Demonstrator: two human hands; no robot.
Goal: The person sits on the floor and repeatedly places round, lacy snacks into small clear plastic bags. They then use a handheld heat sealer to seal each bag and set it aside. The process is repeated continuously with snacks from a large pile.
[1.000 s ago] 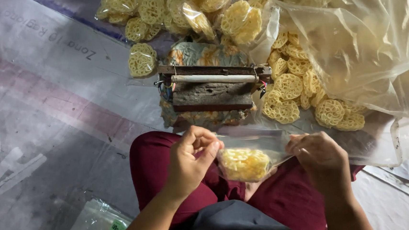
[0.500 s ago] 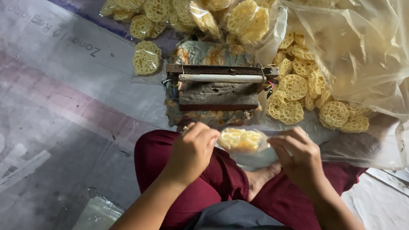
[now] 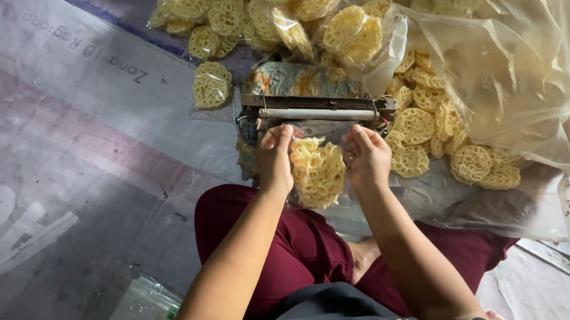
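Cracker bag point(image 3: 317, 171) before sealer point(image 3: 318, 107), between hands.

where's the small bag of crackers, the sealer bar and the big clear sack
small bag of crackers point(image 3: 318, 171), head view, on the yellow crackers showing between the hands
sealer bar point(image 3: 318, 114), head view, on the middle of the pale metal rod
big clear sack point(image 3: 525, 63), head view, on its crinkled plastic wall

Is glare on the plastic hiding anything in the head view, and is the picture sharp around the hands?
Head view: soft, even light with faint shadows; the large clear bag shows pale sheen that hazes the crackers inside it. The left hand and right hand are fairly sharp, as is the small cracker packet they hold by the sealer bar. The bottom edge looks softer.
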